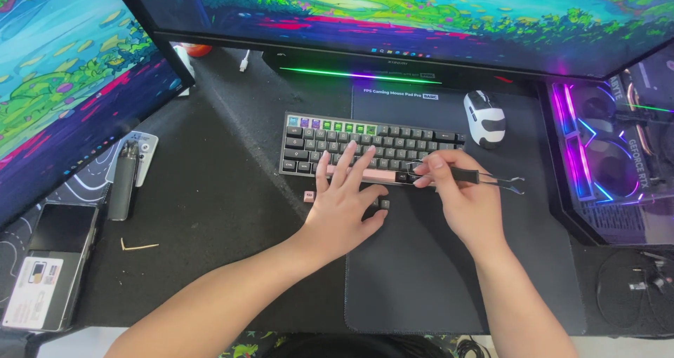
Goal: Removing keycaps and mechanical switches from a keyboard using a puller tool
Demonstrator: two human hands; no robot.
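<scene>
Wire keycap puller (491, 180) pinched in right hand (469, 203) over keyboard (372, 146).

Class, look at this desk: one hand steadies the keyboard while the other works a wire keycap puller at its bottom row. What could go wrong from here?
1. The wire keycap puller in the right hand might slip and scratch neighbouring keys on the keyboard.
2. The loose pink keycap lying on the desk beside the left hand could get knocked away and lost.

single head view, looking steeply down from above, close over the desk (210, 189), monitors (421, 21) at the top edge
</scene>
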